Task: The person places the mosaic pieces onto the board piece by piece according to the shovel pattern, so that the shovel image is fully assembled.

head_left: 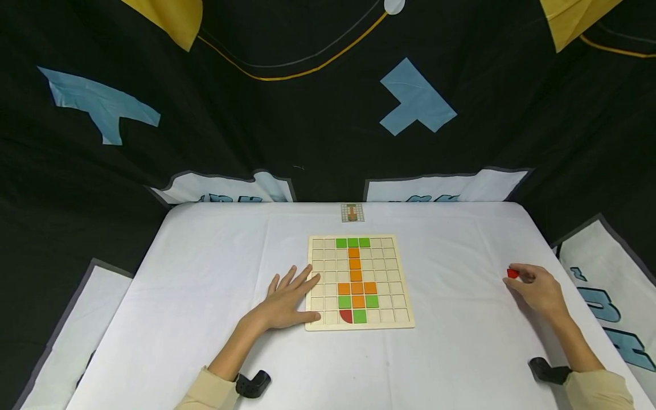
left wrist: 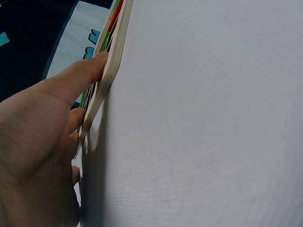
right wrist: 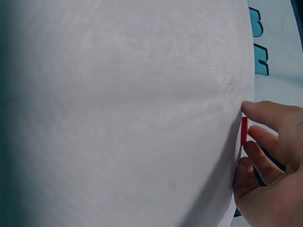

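In the head view a square wooden grid board (head_left: 401,296) lies on the table, with green, orange and red flat pieces set in its cells. My left hand (head_left: 282,304) rests at the board's left edge, fingers spread and fairly straight, with fingertips and thumb on the rim. In the left wrist view the thumb (left wrist: 78,78) touches the edge of the board (left wrist: 106,75). Far to the right, my right hand (head_left: 540,290) pinches a small red piece (head_left: 512,273) between thumb and fingers, close to the tabletop. The right wrist view shows that red piece (right wrist: 244,131) edge-on.
A small pattern card (head_left: 352,213) with a grid picture lies at the table's far edge, behind the board. White cloth (head_left: 205,256) covers the table. A dark curtain (head_left: 307,131) with blue and yellow shapes hangs beyond. Each wrist wears a black device (head_left: 253,384).
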`<state>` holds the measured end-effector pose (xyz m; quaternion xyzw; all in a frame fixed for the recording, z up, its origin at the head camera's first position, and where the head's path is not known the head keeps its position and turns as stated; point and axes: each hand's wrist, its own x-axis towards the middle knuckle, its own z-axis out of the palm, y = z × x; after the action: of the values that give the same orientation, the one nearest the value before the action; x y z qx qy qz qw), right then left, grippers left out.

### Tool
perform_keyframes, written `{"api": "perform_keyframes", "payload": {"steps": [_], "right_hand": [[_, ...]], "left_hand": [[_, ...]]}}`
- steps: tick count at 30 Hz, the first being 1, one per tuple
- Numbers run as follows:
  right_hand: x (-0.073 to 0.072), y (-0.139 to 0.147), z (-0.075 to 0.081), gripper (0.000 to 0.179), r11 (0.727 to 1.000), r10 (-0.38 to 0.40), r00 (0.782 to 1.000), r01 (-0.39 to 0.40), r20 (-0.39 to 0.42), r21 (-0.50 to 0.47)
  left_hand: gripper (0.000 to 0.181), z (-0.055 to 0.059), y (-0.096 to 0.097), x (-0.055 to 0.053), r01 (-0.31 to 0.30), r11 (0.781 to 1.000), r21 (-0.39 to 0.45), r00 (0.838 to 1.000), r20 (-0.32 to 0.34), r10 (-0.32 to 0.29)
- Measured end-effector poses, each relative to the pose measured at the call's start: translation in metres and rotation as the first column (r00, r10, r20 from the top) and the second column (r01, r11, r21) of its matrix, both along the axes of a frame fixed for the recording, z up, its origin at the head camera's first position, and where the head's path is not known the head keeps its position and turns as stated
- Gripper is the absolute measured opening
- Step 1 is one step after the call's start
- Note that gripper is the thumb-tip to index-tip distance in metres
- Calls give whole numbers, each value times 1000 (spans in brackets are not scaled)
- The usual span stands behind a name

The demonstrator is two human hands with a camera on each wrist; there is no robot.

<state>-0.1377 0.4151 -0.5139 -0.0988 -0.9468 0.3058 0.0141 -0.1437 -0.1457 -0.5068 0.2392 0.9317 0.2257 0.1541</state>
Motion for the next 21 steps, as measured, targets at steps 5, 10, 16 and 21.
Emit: {"api": "perform_keyframes", "payload": {"steps": [5, 10, 16, 21], "right_hand": [[0, 1, 0, 47, 1000, -29, 999, 29, 27, 6], [0, 0, 2, 50, 998, -68, 996, 67, 62, 23], [1, 1, 2, 47, 997, -76, 996, 75, 51, 20], [0, 1, 1, 46, 996, -89, 994, 89, 60, 6]], "left_hand": [[86, 1, 0, 1, 3, 1000, -4, 1000, -1, -3], [85, 1, 0, 1, 2, 1000, 14, 1000, -3, -2], [86, 1, 0, 1, 1, 1000, -7, 1000, 4, -1], [86, -1, 0, 0, 2, 1000, -10, 1000, 0, -2]]}}
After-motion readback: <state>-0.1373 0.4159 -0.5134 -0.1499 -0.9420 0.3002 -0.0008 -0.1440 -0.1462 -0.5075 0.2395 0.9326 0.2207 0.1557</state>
